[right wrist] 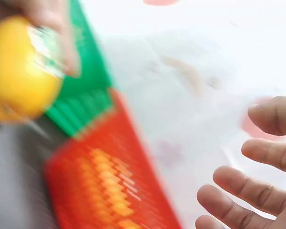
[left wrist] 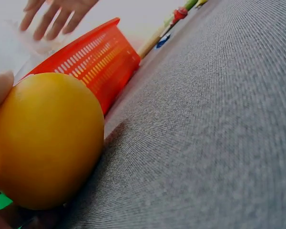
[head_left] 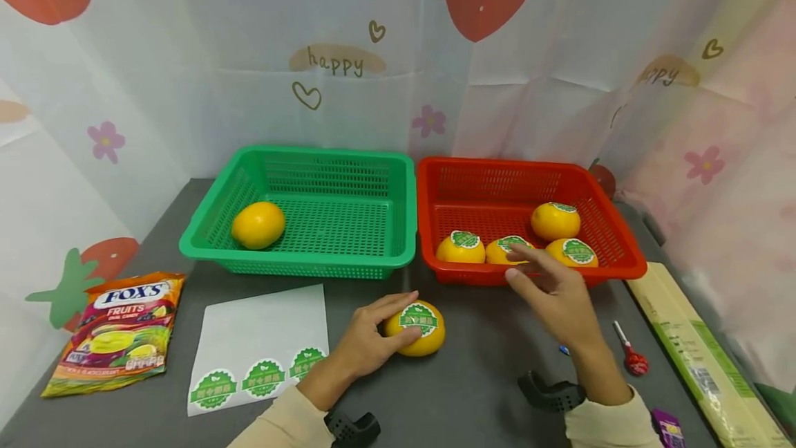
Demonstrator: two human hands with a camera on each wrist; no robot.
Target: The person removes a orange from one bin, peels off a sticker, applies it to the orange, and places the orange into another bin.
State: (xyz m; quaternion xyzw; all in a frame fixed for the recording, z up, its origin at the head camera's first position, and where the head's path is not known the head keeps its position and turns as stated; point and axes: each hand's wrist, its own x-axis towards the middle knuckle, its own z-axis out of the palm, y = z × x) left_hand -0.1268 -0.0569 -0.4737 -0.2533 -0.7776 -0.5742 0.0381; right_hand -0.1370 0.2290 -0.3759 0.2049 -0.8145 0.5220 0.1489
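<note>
My left hand [head_left: 368, 339] grips an orange [head_left: 429, 341] on the grey tabletop, fingers and thumb around its sides. A round green-and-white sticker [head_left: 418, 319] is on top of this fruit. In the left wrist view the orange [left wrist: 50, 140] fills the left side, with only a bit of the hand showing. My right hand [head_left: 553, 296] hovers with spread fingers over the near rim of the red basket [head_left: 491, 170], holding nothing. Several stickered oranges [head_left: 460, 249] lie in that basket. Left of my left hand lies a white sheet [head_left: 267, 323] with three green stickers [head_left: 264, 378].
A green basket [head_left: 329, 265] beside the red one holds one orange [head_left: 258, 225] with no sticker showing. A candy bag [head_left: 121, 334] lies at the left. On the right are a lollipop [head_left: 636, 361], a purple wrapped piece [head_left: 668, 427] and a long pale-green package [head_left: 703, 355].
</note>
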